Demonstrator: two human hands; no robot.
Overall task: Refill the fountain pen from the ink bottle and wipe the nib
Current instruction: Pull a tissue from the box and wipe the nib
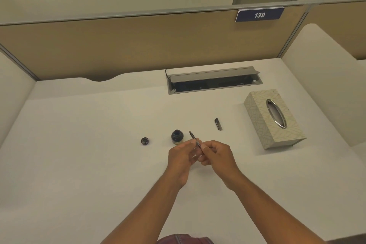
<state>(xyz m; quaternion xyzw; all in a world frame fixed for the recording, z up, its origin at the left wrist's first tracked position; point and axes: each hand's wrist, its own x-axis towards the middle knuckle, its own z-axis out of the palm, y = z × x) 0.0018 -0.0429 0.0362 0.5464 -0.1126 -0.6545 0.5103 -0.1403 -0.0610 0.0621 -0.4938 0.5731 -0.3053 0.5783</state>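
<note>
I am pinching the slim dark fountain pen [195, 139] in both my left hand [183, 155] and right hand [216, 154], nib up, avoiding drips | open round dark glass ink bottle [177, 136] sitting just beside | its cap [145, 141] parked left.

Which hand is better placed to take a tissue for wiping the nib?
The right hand, probably: the tissue box lies on its side of the desk, while the left hand can keep its grip on the pen.
</note>
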